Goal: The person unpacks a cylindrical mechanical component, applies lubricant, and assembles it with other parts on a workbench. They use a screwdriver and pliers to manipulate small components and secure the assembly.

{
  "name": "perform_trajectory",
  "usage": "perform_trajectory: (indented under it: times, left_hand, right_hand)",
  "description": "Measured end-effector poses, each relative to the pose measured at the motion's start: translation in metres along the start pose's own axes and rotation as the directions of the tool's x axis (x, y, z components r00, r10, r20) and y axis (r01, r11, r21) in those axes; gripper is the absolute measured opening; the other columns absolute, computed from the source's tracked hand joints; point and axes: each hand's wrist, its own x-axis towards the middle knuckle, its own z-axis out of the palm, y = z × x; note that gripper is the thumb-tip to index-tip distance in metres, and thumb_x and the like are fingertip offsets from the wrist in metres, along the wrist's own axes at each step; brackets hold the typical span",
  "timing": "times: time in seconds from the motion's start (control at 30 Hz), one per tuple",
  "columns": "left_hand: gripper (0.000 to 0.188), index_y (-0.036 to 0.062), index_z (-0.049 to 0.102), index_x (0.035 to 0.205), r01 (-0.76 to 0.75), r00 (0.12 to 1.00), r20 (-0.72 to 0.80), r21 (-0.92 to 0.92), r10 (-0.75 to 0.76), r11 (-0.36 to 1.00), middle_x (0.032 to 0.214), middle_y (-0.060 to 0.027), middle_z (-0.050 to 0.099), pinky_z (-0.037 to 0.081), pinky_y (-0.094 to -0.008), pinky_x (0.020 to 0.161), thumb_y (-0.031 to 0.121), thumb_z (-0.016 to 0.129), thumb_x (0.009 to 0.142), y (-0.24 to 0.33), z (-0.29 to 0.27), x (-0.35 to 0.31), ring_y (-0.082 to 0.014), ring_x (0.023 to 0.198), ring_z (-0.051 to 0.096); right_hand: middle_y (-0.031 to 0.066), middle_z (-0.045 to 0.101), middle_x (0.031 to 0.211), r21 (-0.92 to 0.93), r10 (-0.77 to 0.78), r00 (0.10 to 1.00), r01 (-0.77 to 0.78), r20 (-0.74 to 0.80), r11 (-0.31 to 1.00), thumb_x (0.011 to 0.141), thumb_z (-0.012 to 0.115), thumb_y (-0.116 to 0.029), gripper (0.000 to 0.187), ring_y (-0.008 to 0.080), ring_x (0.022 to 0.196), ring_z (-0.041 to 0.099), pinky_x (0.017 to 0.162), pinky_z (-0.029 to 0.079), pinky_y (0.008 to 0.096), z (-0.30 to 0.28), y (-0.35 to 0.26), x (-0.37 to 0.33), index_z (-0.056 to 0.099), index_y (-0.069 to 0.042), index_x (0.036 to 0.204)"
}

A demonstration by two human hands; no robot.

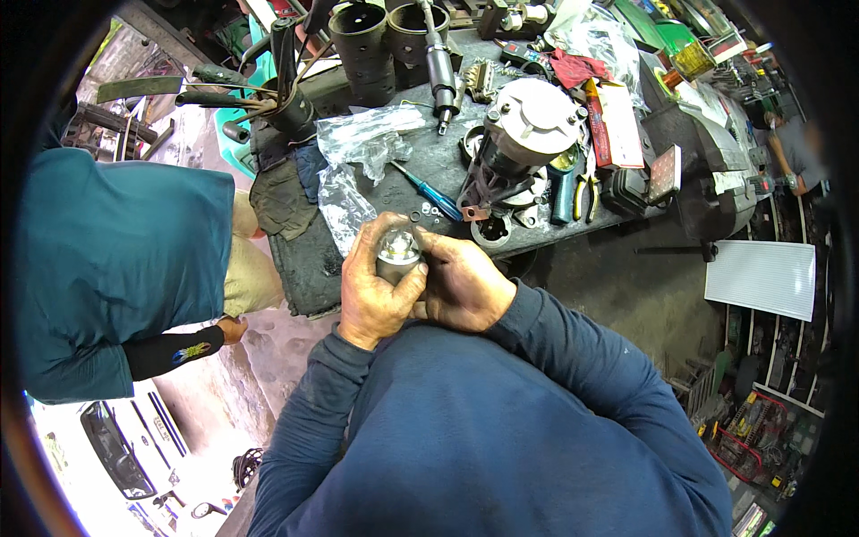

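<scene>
Close to the bench edge, in front of my chest, I hold a short metal cylinder [397,267] upright; bright metal shows inside its top. My left hand [369,291] wraps round it with fingers and thumb. Against its right side press the curled fingers of my right hand [467,285], whose tips are partly hidden. Just beyond my hands, small nuts and washers [429,210] lie on the bench by a blue-handled screwdriver [437,198]. Farther right stands a motor-like unit [534,121] with a pale metal end cover.
On the grey bench [380,197] are a clear plastic bag [362,148], an elongated hand tool [439,76], pliers [587,186] and a red-and-white box [617,125]. Metal cylinders [361,54] stand at the back. Another person [134,259] stands close on my left.
</scene>
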Motion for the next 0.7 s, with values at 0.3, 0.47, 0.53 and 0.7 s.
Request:
perform_trajectory:
  times: [0.3,0.47,0.53,0.7]
  left_hand:
    - [0.062,0.0013,0.054,0.134,-0.109,0.992,0.067,0.097,0.103,0.989,0.116,-0.0137,0.065,0.052,-0.0354,0.095,0.007,0.076,0.076,0.018,-0.006,-0.003,-0.0232,0.106,0.065]
    - [0.063,0.0005,0.054,0.132,-0.146,0.988,0.068,0.143,0.137,0.979,0.117,-0.0156,0.063,0.051,-0.0389,0.097,0.009,0.076,0.073,0.026,-0.004,-0.008,-0.0294,0.108,0.065]
    - [0.064,0.0004,0.054,0.132,-0.144,0.989,0.058,0.125,0.138,0.982,0.117,-0.0156,0.063,0.051,-0.0386,0.097,0.01,0.076,0.073,0.026,-0.004,-0.008,-0.0293,0.107,0.065]
    - [0.065,0.0023,0.053,0.136,-0.085,0.993,0.08,0.057,0.081,0.995,0.117,-0.0145,0.063,0.052,-0.0379,0.097,0.006,0.076,0.075,0.02,-0.003,-0.003,-0.0276,0.108,0.065]
  right_hand:
    - [0.0117,0.065,0.129,0.003,0.034,0.989,-0.035,0.144,0.999,0.108,0.053,-0.037,0.04,0.0274,0.115,0.067,0.101,0.057,0.0493,-0.016,0.001,-0.008,0.056,-0.008,0.135]
    - [0.0136,0.064,0.135,-0.039,0.039,0.978,-0.032,0.206,0.999,0.103,0.061,-0.04,0.053,0.0281,0.124,0.064,0.108,0.052,0.0456,-0.018,0.005,-0.01,0.054,-0.002,0.14]
    - [0.0129,0.063,0.133,-0.004,0.075,0.986,-0.075,0.149,0.997,0.107,0.054,-0.038,0.046,0.0286,0.119,0.065,0.105,0.055,0.0488,-0.018,0.005,-0.01,0.054,-0.005,0.138]
    - [0.0149,0.062,0.134,0.091,0.087,0.978,-0.106,0.192,0.99,0.11,0.043,-0.042,0.048,0.0328,0.116,0.067,0.103,0.054,0.0537,-0.02,-0.003,-0.008,0.053,-0.004,0.137]
